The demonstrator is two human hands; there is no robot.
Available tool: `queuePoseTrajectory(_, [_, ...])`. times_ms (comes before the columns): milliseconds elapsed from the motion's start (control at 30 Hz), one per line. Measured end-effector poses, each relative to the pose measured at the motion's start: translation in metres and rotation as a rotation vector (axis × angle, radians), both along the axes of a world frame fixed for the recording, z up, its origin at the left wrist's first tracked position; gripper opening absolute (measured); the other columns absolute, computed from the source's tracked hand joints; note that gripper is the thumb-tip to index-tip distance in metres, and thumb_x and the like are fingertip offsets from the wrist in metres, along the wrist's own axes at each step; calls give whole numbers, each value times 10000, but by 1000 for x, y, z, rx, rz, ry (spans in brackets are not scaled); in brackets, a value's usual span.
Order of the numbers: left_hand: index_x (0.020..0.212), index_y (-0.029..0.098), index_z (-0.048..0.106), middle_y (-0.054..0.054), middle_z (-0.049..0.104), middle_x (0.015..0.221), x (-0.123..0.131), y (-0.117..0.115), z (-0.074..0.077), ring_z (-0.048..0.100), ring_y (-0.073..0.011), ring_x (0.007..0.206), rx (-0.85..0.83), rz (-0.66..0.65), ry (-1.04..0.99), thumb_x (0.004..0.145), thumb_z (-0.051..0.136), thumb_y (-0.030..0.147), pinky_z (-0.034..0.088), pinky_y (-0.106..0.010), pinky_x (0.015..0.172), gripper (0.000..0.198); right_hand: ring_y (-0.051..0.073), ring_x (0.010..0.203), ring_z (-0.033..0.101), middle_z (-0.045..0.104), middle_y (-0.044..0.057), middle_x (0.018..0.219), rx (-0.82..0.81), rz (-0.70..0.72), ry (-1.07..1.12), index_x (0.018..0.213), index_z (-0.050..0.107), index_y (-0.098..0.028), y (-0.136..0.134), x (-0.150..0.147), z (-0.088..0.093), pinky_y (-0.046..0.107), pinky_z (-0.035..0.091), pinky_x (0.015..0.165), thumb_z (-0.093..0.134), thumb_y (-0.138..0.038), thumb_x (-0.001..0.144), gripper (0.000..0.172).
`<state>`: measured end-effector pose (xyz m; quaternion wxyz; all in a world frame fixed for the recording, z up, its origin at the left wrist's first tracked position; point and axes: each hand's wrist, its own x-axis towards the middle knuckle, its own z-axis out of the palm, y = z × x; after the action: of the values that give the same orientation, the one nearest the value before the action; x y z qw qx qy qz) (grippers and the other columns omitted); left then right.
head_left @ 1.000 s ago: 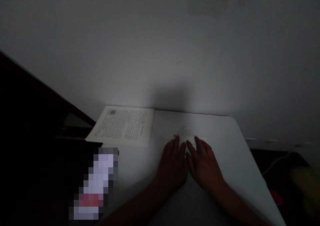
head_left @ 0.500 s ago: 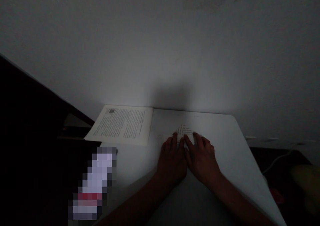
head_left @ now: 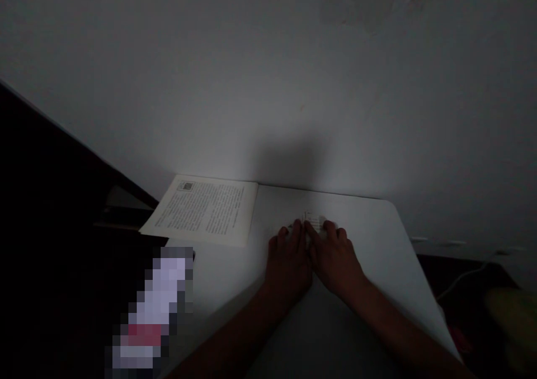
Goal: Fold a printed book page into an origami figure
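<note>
As half-curled hands (head_left: 290, 258) (head_left: 338, 258) touch it — grip unclear — folded paper (head_left: 315, 220), pale, printed, partly covered

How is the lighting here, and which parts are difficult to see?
Head view: dim, wall brighter around its middle, soft shadow above the table; head view: left hand and right hand dark, print on the paper they touch unreadable; head view: pixelated patch lower left.

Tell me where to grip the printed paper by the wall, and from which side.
Probably best pinched at its near-left corner, coming from the left: the printed paper lies flat, but that corner juts past the edge of the white table, leaving its underside reachable.
</note>
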<state>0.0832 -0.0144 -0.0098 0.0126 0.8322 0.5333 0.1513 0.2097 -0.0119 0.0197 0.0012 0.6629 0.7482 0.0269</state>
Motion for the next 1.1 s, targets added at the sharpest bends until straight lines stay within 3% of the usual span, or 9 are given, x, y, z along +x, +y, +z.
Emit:
queuePoseTrajectory(233, [1367, 181, 401, -67, 373, 1448, -3, 4, 2, 382, -321, 1191, 1, -25, -4, 883, 403, 285, 360, -473, 936, 495, 272, 928, 515, 466, 186, 1207, -97, -77, -16, 1424, 298, -249, 18, -8, 6, 353, 458, 696, 338, -344, 929, 506])
queuePoseTrajectory(533, [1339, 167, 428, -94, 377, 1440, -6, 5, 5, 395, -340, 1186, -11, -52, -22, 867, 438, 313, 371, -504, 928, 494, 268, 888, 552, 477, 150, 1131, -68, -198, -23, 1415, 289, -320, 24, -16, 5, 304, 457, 561, 283, -398, 938, 483])
queuePoseTrajectory(967, [1396, 163, 344, -120, 288, 1489, -3, 0, 1, 373, -322, 1272, -25, 4, -8, 895, 393, 314, 364, -486, 994, 526, 230, 894, 533, 499, 128, 1100, 52, -160, -6, 1395, 344, -306, 20, -8, -8, 281, 452, 582, 260, -414, 959, 457])
queuePoseTrajectory(1100, [1405, 154, 324, -135, 260, 1498, -8, -1, 0, 294, -330, 1339, -52, 10, 14, 889, 417, 340, 363, -483, 1017, 556, 222, 903, 530, 492, 123, 1131, 64, -161, 10, 1382, 360, -314, 21, -5, -10, 273, 446, 580, 285, -421, 953, 448])
